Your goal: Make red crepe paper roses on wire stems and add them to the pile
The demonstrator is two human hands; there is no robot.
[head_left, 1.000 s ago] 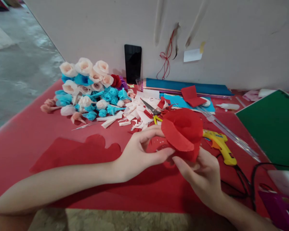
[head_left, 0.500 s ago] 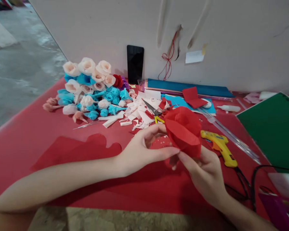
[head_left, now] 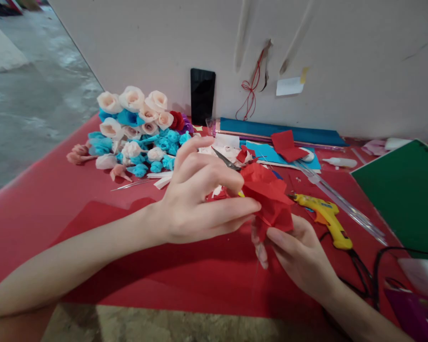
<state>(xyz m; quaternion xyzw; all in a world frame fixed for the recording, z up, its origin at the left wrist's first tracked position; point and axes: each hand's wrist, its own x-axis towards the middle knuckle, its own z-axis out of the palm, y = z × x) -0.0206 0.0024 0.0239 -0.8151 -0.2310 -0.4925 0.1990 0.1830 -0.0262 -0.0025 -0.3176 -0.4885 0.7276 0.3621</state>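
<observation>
A red crepe-paper flower point(head_left: 269, 194) is held above the red table sheet point(head_left: 199, 280) between both hands. My left hand point(head_left: 196, 197) is curled, its fingers pinching the flower's left side. My right hand point(head_left: 299, 256) grips the flower's base from below, fingers closed round it. A cut red paper piece with scalloped edges point(head_left: 107, 218) lies flat under my left forearm.
A heap of white, peach and blue paper flowers point(head_left: 135, 133) lies at the back left, paper scraps and scissors point(head_left: 225, 160) beside it. A yellow glue gun point(head_left: 324, 213) with its cable lies right of my hands. Green card point(head_left: 403, 190), blue sheets point(head_left: 278, 129), a black phone point(head_left: 202, 95).
My left hand has risen and closed over the flower's left side. The flower's open petals have been pressed in, so it looks smaller and more crumpled. My right hand stays under it.
</observation>
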